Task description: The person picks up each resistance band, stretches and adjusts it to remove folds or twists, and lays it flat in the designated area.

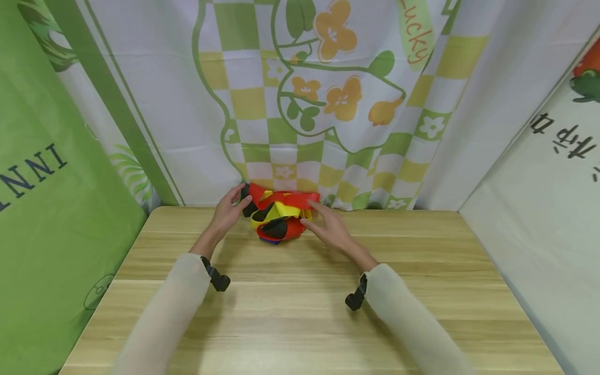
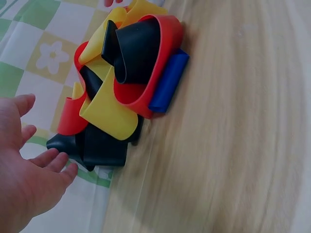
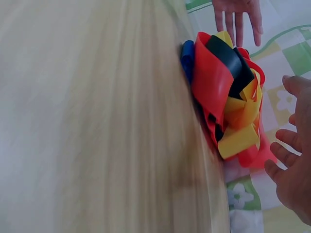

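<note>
A tangled pile of flat, rubbery-looking bands (image 1: 281, 209) in red, yellow, black and blue lies at the back edge of the table. On its left is my left hand (image 1: 230, 209), fingers spread, beside a black band (image 2: 104, 145); whether the fingertips touch it I cannot tell. To the right of the pile my right hand (image 1: 330, 227) has its fingers extended close to a red band (image 3: 211, 73). A rolled blue band (image 2: 169, 80) pokes out from under the front of the heap. Both palms face the pile, and neither hand grips anything.
The pile lies against a patterned curtain (image 1: 300, 156) hanging behind the wooden table (image 1: 290, 302). A green cloth (image 1: 56, 156) hangs at the left and a white printed cloth (image 1: 539, 219) at the right. A black wrist camera sits on each sleeve.
</note>
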`<state>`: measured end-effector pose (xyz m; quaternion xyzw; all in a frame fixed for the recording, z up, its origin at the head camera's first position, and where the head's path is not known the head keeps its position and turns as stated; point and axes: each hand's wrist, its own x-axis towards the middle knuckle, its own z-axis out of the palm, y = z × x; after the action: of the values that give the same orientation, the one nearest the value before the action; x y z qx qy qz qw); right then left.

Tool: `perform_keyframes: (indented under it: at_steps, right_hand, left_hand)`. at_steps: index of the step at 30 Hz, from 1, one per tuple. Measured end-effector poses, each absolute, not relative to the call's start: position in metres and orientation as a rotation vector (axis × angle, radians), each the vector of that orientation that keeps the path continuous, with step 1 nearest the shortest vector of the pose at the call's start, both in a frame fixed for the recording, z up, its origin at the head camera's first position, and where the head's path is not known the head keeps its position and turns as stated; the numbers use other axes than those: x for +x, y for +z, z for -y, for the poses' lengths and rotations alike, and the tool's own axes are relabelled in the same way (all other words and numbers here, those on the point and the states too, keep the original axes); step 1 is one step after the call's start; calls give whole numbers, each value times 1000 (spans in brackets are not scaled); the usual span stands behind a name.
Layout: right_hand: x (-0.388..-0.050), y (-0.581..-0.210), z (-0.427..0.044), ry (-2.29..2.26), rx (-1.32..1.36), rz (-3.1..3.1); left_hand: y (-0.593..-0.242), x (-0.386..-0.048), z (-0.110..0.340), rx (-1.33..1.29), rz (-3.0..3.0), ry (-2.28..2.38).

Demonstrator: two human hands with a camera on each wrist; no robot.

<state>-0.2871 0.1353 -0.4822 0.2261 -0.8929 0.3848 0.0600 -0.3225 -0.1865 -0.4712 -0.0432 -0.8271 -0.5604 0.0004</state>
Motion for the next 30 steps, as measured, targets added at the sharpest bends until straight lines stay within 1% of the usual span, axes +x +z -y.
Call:
perform_keyframes:
  at_steps: [4, 17, 25, 30]
  right_hand:
    - [-296, -478, -124, 1258, 648, 2676]
    - [-319, -472, -95, 1320, 648, 2679]
    - [-328, -480, -86, 1266, 637, 2690]
    - [-329, -484, -83, 1235, 616, 2727]
  left_hand:
    - [-472, -328, 182, -68, 2582, -1767]
    - [-469, -332, 158, 104, 2607, -1771]
    - [-473, -337, 152, 156, 2517, -1946]
    - [-476, -341, 151, 187, 2300, -2166]
